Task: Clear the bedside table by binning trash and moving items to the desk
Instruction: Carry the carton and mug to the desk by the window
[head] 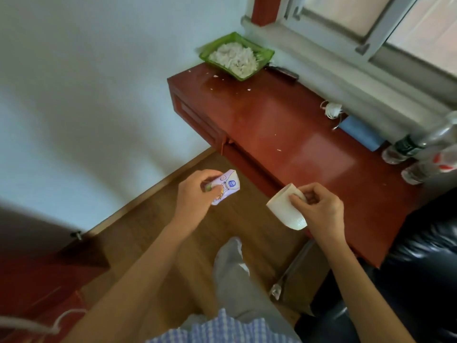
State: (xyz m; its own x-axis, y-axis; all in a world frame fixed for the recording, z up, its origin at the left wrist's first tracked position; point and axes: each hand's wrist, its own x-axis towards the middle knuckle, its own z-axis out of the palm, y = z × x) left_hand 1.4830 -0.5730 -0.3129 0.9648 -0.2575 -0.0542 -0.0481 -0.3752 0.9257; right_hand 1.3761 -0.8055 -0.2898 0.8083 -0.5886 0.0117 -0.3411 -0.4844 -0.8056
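Observation:
My left hand point(195, 194) grips a small lilac printed packet point(55, 186) over the wooden floor, left of the desk. A white cup point(284, 209), tipped on its side with its mouth up-left, is held by the handle side in my right hand point(321, 209), just above the near edge of the red-brown desk point(284, 129). Both hands are in front of the desk, apart from each other.
On the desk stand a green dish of white scraps point(237, 55) at the far corner, a dark remote point(284, 71), a white mask point(332, 110), a blue roll point(361, 132) and two clear bottles point(420, 154) at the right. A black chair point(420, 268) is at lower right.

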